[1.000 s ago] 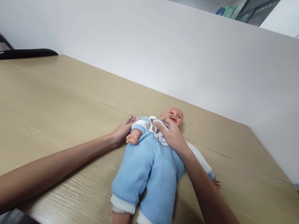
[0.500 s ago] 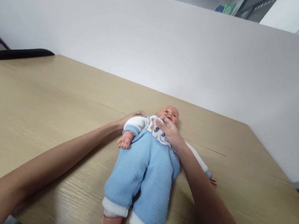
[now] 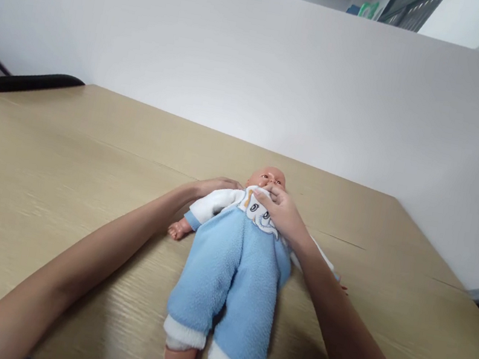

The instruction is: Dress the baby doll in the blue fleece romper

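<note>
A baby doll (image 3: 232, 264) in a fleecy outfit lies on its back on the table, head away from me and feet toward me. The outfit has light blue trousers with white cuffs and a white top with an animal face on the chest. My left hand (image 3: 220, 186) lies along the doll's shoulder at the left, fingers stretched toward the neck, their tips hidden. At the collar, my right hand (image 3: 284, 213) has its thumb and fingers closed on the top's edge, just below the doll's head (image 3: 267, 176). My right forearm partly covers one doll arm.
The wooden table (image 3: 81, 190) carries the doll and has thin seams across it. Behind it rises a white partition (image 3: 239, 69). A black chair back (image 3: 30, 84) stands at the far left edge.
The doll's arm at the left has swung outward, away from its body. My right hand has shifted slightly right at the collar, and more of the animal face shows.
</note>
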Tool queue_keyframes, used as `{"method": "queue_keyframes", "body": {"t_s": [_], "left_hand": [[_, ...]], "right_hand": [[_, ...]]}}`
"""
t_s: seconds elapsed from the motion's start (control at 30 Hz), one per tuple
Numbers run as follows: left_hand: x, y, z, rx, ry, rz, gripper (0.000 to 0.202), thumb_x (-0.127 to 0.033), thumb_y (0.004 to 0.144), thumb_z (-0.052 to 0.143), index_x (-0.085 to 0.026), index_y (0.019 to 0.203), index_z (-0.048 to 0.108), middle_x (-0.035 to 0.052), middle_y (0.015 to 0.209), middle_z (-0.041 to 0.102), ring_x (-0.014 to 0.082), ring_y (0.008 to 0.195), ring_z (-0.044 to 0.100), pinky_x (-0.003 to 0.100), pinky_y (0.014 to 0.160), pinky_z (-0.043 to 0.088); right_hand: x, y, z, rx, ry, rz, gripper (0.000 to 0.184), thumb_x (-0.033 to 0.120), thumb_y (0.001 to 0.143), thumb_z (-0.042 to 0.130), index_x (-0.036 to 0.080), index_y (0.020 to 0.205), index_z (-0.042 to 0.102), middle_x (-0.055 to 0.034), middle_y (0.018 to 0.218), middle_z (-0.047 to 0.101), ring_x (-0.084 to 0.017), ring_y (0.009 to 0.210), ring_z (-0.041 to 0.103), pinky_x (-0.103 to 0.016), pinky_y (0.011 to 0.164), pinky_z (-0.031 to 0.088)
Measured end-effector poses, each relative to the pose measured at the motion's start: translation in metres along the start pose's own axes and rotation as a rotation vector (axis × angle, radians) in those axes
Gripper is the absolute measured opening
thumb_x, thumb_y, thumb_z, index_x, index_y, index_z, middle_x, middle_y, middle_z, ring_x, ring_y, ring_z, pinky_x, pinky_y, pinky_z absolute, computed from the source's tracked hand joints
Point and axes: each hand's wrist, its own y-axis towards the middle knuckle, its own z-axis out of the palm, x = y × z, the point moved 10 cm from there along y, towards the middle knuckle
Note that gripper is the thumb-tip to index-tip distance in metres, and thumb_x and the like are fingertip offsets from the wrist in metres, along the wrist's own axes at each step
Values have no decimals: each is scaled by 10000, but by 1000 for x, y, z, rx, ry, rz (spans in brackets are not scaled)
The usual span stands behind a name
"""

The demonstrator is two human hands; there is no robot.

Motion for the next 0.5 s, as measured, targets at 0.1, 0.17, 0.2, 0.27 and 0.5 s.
{"method": "queue_keyframes", "body": {"t_s": [0.1, 0.17, 0.2, 0.27, 0.5], "left_hand": [[0, 10, 5, 267, 20, -82, 169, -390, 896, 716, -235, 833, 731, 41, 828, 730, 253, 805, 696, 387, 721, 581], [-6, 15, 2, 390, 45, -123, 198, -403, 860, 708, -207, 873, 734, 50, 881, 738, 238, 819, 689, 360, 733, 578], [-14, 17, -4, 390, 74, -111, 223, -411, 855, 704, -194, 901, 722, 65, 935, 737, 232, 844, 681, 350, 745, 573], [-39, 17, -16, 350, 131, -25, 247, -418, 885, 684, -185, 965, 676, 91, 1036, 713, 222, 895, 656, 341, 778, 555], [-76, -51, -11, 672, 89, -31, 269, -458, 1023, 567, -229, 1162, 552, 56, 1018, 652, 217, 878, 626, 330, 764, 530]], "right_hand": [[20, -8, -20, -88, -494, -74, 275, 517, 906, 682, 243, 894, 696, -66, 954, 776, -288, 916, 692, -382, 799, 477], [24, -10, -26, -83, -647, -60, 279, 502, 936, 642, 237, 880, 710, -75, 959, 787, -299, 919, 701, -389, 806, 461], [22, -10, -28, -64, -652, -41, 289, 505, 944, 630, 236, 878, 713, -74, 955, 789, -297, 914, 705, -384, 797, 459], [17, -9, -29, -22, -624, -19, 311, 517, 956, 613, 236, 879, 718, -67, 944, 789, -285, 901, 712, -370, 779, 463], [-9, -2, -21, 92, -502, 17, 370, 573, 961, 612, 220, 895, 699, -65, 921, 785, -264, 860, 710, -350, 737, 496]]}}
